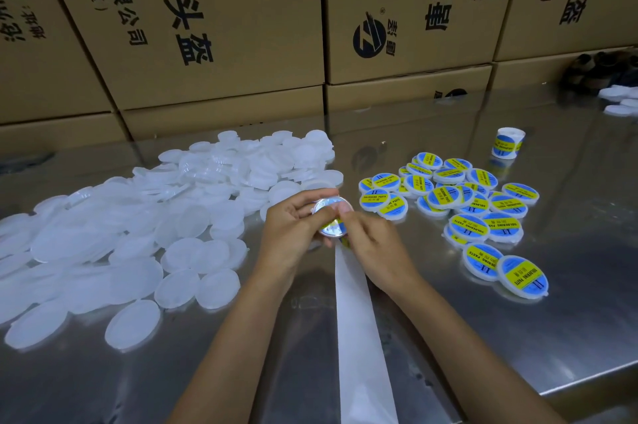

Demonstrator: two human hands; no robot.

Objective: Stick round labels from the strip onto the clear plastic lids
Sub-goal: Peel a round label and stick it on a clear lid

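Centrally: clear lid (332, 216), light, thin, likely slippery, pinched by its rim in left hand (293, 226); label (333, 226) pressed down under right hand (371, 244) fingertips, above strip (359, 320).

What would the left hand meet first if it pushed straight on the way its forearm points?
Likely the unlabelled lids at the near edge of the white pile, just beyond the left hand; depth is uncertain.

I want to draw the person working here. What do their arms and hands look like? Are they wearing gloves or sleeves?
No gloves. Both the left hand and the right hand are bare, and the forearms are bare as far as the picture shows, with no sleeves in view. I see no rings, watch or bracelets. The fingernails look short.
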